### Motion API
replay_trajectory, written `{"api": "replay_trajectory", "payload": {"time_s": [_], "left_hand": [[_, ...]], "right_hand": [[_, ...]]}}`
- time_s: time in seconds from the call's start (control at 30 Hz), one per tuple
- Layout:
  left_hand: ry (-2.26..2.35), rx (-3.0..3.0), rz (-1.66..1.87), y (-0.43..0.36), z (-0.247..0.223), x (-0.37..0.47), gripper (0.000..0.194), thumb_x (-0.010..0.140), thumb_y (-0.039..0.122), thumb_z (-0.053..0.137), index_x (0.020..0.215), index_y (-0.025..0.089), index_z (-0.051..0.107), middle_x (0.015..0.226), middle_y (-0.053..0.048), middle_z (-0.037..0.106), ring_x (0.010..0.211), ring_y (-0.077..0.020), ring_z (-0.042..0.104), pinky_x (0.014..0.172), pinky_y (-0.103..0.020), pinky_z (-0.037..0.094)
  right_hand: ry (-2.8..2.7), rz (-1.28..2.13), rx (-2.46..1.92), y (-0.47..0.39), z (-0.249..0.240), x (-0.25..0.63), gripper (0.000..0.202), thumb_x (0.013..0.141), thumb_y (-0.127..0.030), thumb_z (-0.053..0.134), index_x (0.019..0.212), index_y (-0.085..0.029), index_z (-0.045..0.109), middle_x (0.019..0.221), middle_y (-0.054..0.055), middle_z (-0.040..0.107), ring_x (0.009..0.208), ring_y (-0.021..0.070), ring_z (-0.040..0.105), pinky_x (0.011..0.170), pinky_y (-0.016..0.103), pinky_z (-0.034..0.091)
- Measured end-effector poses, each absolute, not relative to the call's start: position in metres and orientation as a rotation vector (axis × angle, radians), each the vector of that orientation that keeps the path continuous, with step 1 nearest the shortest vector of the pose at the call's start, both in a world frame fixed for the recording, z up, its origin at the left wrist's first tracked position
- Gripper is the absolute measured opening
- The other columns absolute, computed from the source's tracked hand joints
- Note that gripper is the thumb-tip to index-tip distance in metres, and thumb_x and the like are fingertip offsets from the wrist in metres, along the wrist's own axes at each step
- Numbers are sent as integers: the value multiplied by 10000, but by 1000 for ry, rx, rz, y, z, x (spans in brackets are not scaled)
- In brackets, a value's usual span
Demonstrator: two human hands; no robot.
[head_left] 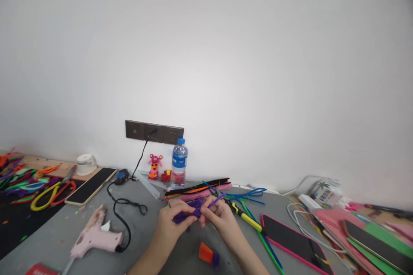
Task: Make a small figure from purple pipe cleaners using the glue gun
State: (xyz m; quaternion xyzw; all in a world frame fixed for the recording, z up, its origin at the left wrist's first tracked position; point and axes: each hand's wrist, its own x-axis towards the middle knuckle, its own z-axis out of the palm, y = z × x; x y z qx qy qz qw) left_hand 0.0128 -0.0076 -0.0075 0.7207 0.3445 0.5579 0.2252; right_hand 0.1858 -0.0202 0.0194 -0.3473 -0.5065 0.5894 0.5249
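Note:
Between my two hands is a purple bundle of pipe cleaners (197, 203), wound or bent together, held above the grey table. My left hand (174, 219) pinches its left side between thumb and fingers. On the other side, my right hand (217, 215) grips it, and one purple end sticks up to the right past the fingers. Part of the bundle is hidden by my fingertips. Below my hands lies a small orange and purple piece (209, 254). Pliers with yellow and black handles (247, 219) lie just right of my right hand.
Left are a pink glue gun (97, 236), a phone (92, 185), scissors (53, 193) and a colourful pile (29, 180). A water bottle (179, 163) and small pink figure (155, 166) stand by the wall. Right are a pink-edged phone (295, 242) and coloured sheets (342, 223).

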Motion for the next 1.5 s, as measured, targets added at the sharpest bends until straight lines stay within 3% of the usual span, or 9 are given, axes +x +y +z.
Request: {"api": "replay_trajectory", "payload": {"time_s": [0.33,0.6,0.77,0.97,1.07,1.27,1.5], "left_hand": [[815,2203,1797,-8,-3,10,44,800,175,695,791,208,722,691,-3,706,653,-139,666,622,-214,536],[858,2245,1700,-14,3,11,110,842,213,640,792,226,738,700,-29,728,687,-175,649,681,-293,524],[870,2201,1660,-15,12,9,124,822,213,639,754,230,742,687,-38,724,700,-195,622,691,-314,501],[944,1835,1578,-8,8,11,67,747,257,705,714,205,731,698,-36,707,721,-199,612,717,-303,473],[915,1436,1431,-7,-1,17,201,699,375,748,756,182,744,691,-34,706,642,-175,607,612,-255,462],[755,1033,1359,-9,-12,29,346,576,473,829,746,180,761,676,-29,720,626,-152,607,632,-237,467],[891,965,1384,-11,-8,28,405,591,520,805,782,166,754,595,2,646,547,-113,513,539,-204,394]], "right_hand": [[-1207,1429,-787,-17,4,181,363,738,-441,757,720,-178,507,540,1,681,464,116,588,525,227,421],[-1130,1515,-739,-25,15,180,380,693,-441,794,709,-188,510,529,-20,656,484,121,577,552,233,417],[-1042,1552,-702,-28,15,179,375,698,-449,789,813,-193,540,595,-17,667,557,143,623,611,252,452],[-1050,1552,-701,-26,10,178,369,705,-436,786,789,-201,513,646,10,680,599,171,655,651,284,464],[-1135,1425,-725,-23,10,175,331,688,-426,796,726,-192,565,636,0,647,584,159,616,628,277,453],[-1293,1057,-789,-24,12,169,284,656,-398,809,607,-191,620,641,3,585,640,166,554,606,261,436],[-1320,1039,-925,-26,10,174,277,691,-442,774,720,-184,678,675,32,628,630,189,591,601,287,467]]}}
